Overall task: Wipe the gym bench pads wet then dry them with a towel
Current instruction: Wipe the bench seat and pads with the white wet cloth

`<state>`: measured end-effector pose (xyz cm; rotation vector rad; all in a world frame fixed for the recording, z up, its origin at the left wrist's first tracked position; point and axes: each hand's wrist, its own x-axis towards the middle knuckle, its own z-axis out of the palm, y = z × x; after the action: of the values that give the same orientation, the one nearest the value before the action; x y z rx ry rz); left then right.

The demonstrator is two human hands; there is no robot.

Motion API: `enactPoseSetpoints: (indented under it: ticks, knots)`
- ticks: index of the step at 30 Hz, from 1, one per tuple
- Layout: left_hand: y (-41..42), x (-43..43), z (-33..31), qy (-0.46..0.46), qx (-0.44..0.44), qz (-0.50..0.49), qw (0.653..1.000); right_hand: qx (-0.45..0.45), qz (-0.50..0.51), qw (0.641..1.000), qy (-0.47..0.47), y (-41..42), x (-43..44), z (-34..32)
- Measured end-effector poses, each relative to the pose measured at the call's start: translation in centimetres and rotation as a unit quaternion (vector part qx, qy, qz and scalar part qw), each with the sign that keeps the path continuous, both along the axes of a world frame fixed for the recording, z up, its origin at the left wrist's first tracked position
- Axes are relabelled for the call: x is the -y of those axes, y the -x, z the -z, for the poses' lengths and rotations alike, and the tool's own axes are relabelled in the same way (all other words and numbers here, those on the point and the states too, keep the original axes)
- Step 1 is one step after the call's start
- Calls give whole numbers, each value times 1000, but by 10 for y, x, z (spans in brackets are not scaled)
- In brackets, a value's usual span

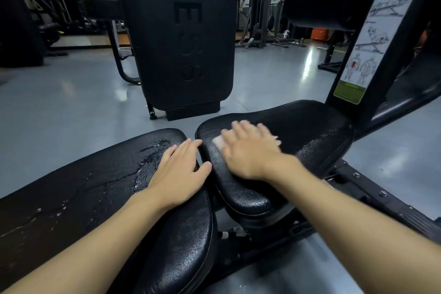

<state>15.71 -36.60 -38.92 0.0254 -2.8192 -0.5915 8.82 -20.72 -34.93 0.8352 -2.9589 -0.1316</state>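
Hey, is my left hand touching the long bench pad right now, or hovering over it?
Touching. The head view shows the left hand lying flat, palm down, on the long pad near its end, with no gap visible beneath it.

Camera: one wide lens on my head, facing forward and down.
Near: left pad and right pad lie close below me, with my left hand and right hand mid-frame.
Far: floor and a tall machine fill the top.
Bottom edge: my forearms enter here.
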Motion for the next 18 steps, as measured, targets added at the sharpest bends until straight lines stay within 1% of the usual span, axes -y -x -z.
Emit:
enactPoseSetpoints:
  ticks: [2, 5, 8, 10, 13, 16, 18]
  knots:
    - [-1, -1, -2, -9, -3, -2, 1000, 18, -34, 999, -11, -10, 12, 5]
    - [-2, -3, -5, -22, -2, -10, 1000, 20, -60, 998, -8, -8, 7, 6]
    - [-3, -3, -4, -16, -7, -9, 1000, 38, -62, 997, -4, 9, -7, 1]
    - [-4, -4, -5, -7, 3, -6, 1000, 35, -21, 999, 7, 31, -26, -7]
    - [-6, -5, -7, 1, 8, -6, 1000, 20, 79, 997, 15, 74, -72, -21]
    - [-6, -5, -8, -3, 6, -7, 1000, 23, 171, 984, 29, 104, -108, -31]
    - [-5, -4, -7, -2, 2, -4, 1000, 35, 215, 975, 40, 112, -107, -34]
